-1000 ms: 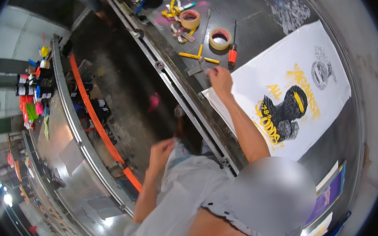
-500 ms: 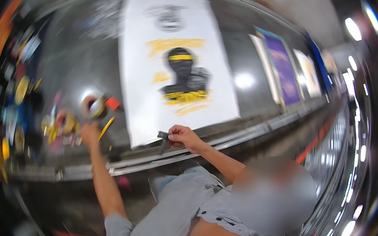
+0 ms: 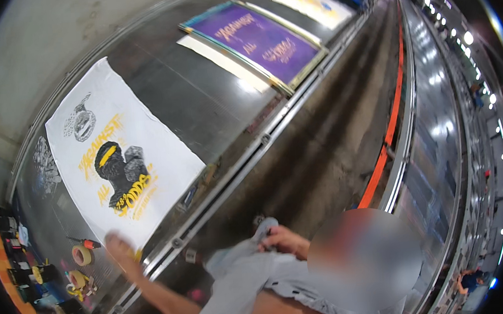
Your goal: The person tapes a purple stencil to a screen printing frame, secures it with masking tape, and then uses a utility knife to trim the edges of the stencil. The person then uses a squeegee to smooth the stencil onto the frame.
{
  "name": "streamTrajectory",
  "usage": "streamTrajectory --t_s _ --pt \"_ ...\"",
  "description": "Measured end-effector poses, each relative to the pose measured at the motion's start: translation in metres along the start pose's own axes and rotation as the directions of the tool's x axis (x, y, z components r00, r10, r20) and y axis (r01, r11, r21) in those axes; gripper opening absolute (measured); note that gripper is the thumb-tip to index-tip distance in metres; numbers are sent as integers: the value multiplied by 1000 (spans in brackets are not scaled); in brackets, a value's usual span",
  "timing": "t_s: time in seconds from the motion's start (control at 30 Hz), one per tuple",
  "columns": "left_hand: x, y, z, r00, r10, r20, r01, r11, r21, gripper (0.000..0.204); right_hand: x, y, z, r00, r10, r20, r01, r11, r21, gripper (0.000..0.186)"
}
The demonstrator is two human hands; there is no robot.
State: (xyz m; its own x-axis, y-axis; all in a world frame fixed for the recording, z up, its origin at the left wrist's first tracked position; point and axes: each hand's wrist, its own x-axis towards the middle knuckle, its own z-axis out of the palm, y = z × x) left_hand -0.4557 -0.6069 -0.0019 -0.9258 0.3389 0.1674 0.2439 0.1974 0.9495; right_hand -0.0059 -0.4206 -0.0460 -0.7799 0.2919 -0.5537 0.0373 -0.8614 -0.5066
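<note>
My left hand [image 3: 122, 250], smeared by motion, is over the near left corner of a white printed cloth [image 3: 163, 158] on the dark table. A slim yellow thing [image 3: 139, 255] shows beside it; whether the hand holds it I cannot tell. The cloth bears black and yellow printing, with a dark figure in the middle. My right hand [image 3: 284, 240] is drawn in close to my grey clothing, its fingers curled. Whatever may be inside that hand is hidden. A small dark item [image 3: 189, 195] lies by the table's near edge, right of the cloth's lower end.
Rolls of tape [image 3: 82, 255] and a red-handled tool [image 3: 91, 243] lie left of the cloth. A purple printing screen [image 3: 260, 41] rests farther along the table. Metal rails [image 3: 178, 243] line its near edge. An aisle [image 3: 325, 113] separates it from another long table [image 3: 433, 142].
The view has swung toward the right along the table. My right hand has drawn back to my body, and its small dark tool no longer shows there. My left hand has come to the cloth's corner.
</note>
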Motion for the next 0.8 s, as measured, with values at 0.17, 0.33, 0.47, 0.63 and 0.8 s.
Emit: streamTrajectory --t_s 0.17,0.33,0.47,0.63,0.8 --pt "-13 35 286 922 -99 376 46 988 146 15 -57 -70 -81 979 -120 -164 157 958 238 25" --pt "-4 45 466 946 60 317 -253 748 613 25 -47 -131 -170 813 -135 -567 526 587 615 18" --pt "29 19 525 980 14 198 -156 671 725 21 -39 -220 -216 756 -207 -622 602 593 534 19" --pt "20 17 561 989 66 131 -144 606 782 25 -41 -314 -301 805 -134 -579 514 645 566 17" --pt "-19 46 594 929 370 19 -250 588 770 24 -46 -389 -349 822 -11 -569 390 738 550 16"
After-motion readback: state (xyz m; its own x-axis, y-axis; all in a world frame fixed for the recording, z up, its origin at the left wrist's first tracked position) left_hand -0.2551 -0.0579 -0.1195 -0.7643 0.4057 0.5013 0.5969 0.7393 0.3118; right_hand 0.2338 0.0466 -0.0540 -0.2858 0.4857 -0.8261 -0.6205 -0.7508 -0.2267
